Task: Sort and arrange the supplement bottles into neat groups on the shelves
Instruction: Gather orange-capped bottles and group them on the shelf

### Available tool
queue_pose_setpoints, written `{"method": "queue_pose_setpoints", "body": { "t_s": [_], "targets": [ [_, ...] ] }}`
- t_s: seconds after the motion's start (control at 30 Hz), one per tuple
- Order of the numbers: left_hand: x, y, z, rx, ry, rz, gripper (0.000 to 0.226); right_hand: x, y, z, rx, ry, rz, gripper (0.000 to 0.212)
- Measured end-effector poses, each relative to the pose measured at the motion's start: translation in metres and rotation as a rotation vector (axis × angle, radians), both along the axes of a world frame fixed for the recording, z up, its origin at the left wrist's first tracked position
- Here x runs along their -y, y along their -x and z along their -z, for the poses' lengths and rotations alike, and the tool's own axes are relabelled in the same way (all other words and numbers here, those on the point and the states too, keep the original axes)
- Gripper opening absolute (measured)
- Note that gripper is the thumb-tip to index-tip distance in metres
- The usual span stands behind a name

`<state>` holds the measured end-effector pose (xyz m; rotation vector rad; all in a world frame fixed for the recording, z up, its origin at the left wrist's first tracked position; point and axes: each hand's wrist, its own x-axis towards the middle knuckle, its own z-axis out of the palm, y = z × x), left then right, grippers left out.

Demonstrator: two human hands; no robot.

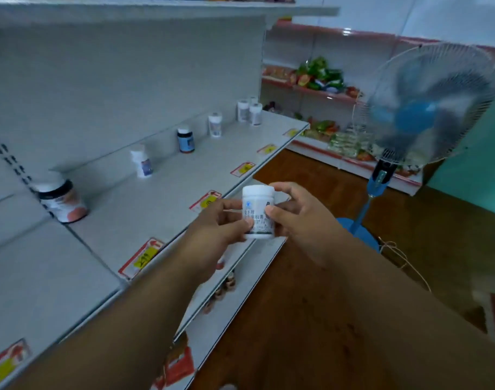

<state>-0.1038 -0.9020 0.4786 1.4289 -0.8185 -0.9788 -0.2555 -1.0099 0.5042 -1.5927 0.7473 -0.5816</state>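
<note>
The grey shelf [145,192] runs from lower left to upper right, its front edge fitted with red-and-yellow price tags [141,258] whose print is too blurred to read. A blue pedestal fan [426,108] stands on the brown floor to the right, in front of far shelves of coloured snack packets [322,74]. Both hands hold one white bottle [258,211] upright in the air, just off the shelf's front edge. The left hand [215,232] pinches the bottle's left side with curled fingers and thumb; the right hand [297,218] grips its right side, thumb across the label. The label carries a small blue logo and dark Chinese characters, only partly legible. On the shelf stand a dark-capped bottle with a pink label [62,199], a white bottle with a blue label [141,163], a dark bottle [185,139], a white bottle [215,124], and a cluster of white bottles [249,110], spaced apart along the back wall.
</note>
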Motion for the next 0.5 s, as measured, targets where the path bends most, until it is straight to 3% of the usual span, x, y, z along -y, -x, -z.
{"method": "queue_pose_setpoints", "body": {
  "t_s": [0.1,0.23,0.5],
  "targets": [
    [0.082,-0.001,-0.008,0.033,-0.023,0.093,0.03,0.065,0.005,-0.007,-0.023,0.02,0.119,0.037],
    [0.189,0.004,-0.019,0.029,-0.004,0.185,0.028,0.153,0.02,-0.021,-0.034,0.054,0.19,0.04],
    [0.364,-0.015,0.003,0.178,0.012,-0.026,0.032,0.346,-0.019,0.004,-0.045,0.054,0.122,0.038]
  ]
}}
